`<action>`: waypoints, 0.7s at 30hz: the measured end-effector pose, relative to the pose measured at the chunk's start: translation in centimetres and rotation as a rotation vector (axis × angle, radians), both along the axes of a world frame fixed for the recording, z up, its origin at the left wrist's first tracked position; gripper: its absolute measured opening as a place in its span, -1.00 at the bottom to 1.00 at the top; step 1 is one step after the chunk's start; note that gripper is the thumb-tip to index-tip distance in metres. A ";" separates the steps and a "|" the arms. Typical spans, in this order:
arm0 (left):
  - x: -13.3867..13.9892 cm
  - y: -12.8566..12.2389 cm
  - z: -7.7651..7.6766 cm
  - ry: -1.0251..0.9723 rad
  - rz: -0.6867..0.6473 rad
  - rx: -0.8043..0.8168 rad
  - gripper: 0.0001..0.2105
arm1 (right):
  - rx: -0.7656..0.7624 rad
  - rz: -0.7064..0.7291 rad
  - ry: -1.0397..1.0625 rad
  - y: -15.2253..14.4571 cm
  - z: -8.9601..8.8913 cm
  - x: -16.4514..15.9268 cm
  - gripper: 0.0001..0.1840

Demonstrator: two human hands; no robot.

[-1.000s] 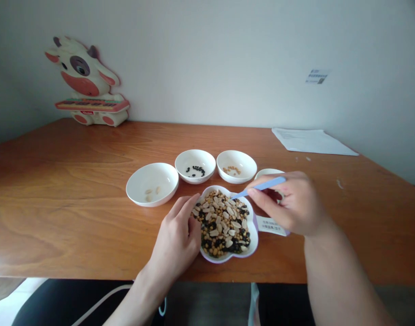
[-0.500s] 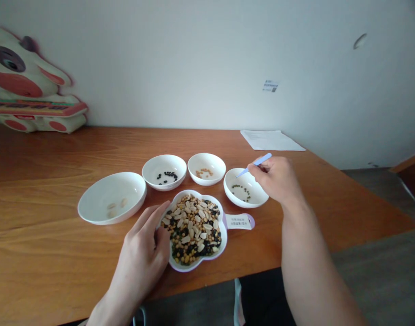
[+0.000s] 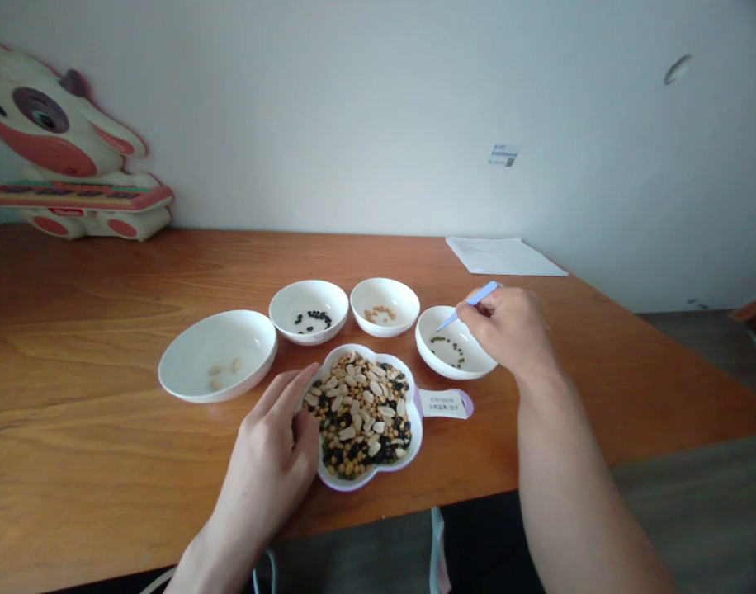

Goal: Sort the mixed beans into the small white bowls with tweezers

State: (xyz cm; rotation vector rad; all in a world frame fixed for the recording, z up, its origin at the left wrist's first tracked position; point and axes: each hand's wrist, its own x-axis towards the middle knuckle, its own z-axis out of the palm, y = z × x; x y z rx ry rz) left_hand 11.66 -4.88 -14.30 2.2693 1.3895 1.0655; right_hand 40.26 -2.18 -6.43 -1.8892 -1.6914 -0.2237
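Observation:
My right hand [image 3: 507, 326] is closed around light-blue tweezers [image 3: 477, 304], their tips over the inside of a small white bowl [image 3: 470, 369] that holds several green beans [image 3: 455, 351]. Whether a bean is between the tips is too small to tell. Thumb and fingers of my left hand [image 3: 279, 437] clasp the left rim of a flower-shaped dish [image 3: 415, 429] with a purple edge and a labelled handle. A mix of peanuts [image 3: 378, 426], black beans, yellow beans and green beans fills it.
Behind the dish stand a white bowl [image 3: 285, 293] with black beans and another [image 3: 366, 290] with tan beans. A larger bowl [image 3: 180, 363] at left holds a few peanut halves. White papers [image 3: 507, 256] lie near the wall, and a cow-shaped toy keyboard [image 3: 81, 165] stands far left.
The tweezers have tipped slightly lower into the bowl of green beans. My left hand keeps its hold on the dish. The whole view has shifted a little, so everything appears farther right.

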 end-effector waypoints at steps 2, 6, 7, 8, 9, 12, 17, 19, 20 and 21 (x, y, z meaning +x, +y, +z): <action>0.0 0.0 0.0 -0.003 -0.001 -0.001 -0.58 | -0.012 -0.006 -0.023 0.1 0.0 0.0 -0.56; 0.0 0.0 -0.1 -0.005 -0.006 0.005 -0.58 | -0.045 -0.010 -0.055 0.2 -0.3 -0.1 -0.55; 0.0 0.1 -0.1 -0.002 -0.006 0.003 -0.58 | -0.056 -0.003 -0.056 0.3 -0.4 0.0 -0.56; 0.0 0.1 -0.1 -0.001 -0.006 0.004 -0.58 | -0.068 0.005 -0.056 0.3 -0.5 0.0 -0.56; 0.0 0.0 -0.2 0.000 -0.005 0.004 -0.58 | -0.084 0.015 -0.057 0.4 -0.6 0.0 -0.58; -0.1 0.0 -0.2 0.000 -0.002 0.002 -0.58 | -0.135 0.027 -0.067 0.5 -1.0 0.2 -0.64; -0.1 0.0 -0.2 0.003 0.002 -0.006 -0.58 | -0.191 0.002 -0.081 0.6 -1.2 0.2 -0.64; -0.1 0.0 -0.2 0.002 0.004 -0.006 -0.58 | -0.208 -0.028 -0.082 0.6 -1.2 0.2 -0.63; -0.1 0.0 -0.2 -0.001 0.005 -0.003 -0.58 | -0.217 -0.036 -0.084 0.6 -1.2 0.2 -0.63; -0.1 0.0 -0.1 -0.004 0.004 -0.002 -0.59 | -0.225 -0.039 -0.086 0.6 -1.2 0.2 -0.64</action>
